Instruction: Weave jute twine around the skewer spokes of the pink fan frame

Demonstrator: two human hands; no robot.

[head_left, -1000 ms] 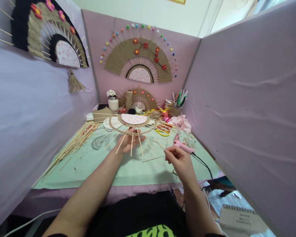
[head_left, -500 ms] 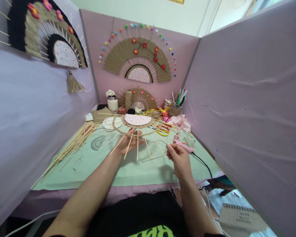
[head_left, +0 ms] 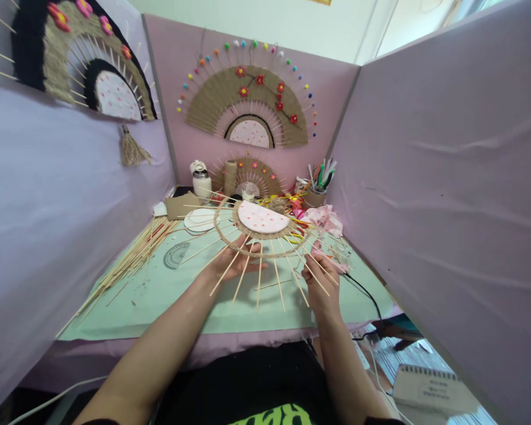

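Note:
A half-round fan frame of thin bamboo sticks (head_left: 259, 290) is held above the table, its sticks pointing toward me. Its centre is a white half-disc with pink dots (head_left: 263, 218), edged in brown twine, and a twine ring (head_left: 272, 255) crosses the sticks further out. My left hand (head_left: 236, 260) holds the frame from underneath, fingers partly hidden by the sticks. Behind the right-hand sticks, my right hand (head_left: 321, 280) is closed, its fingertips pinching what looks like the thin loose end of twine, mostly hidden there.
Loose bamboo sticks (head_left: 128, 260) lie along the table's left side, near a printed protractor shape (head_left: 176, 255). A pink glue gun (head_left: 336, 265) with a black cord lies at right. Behind stand a white jar (head_left: 202, 184), a twine spool (head_left: 230, 178) and a tool cup (head_left: 314, 198).
The fan frame has shifted right and toward me, and its dotted centre has tilted. My right hand has moved slightly right and now sits behind the sticks.

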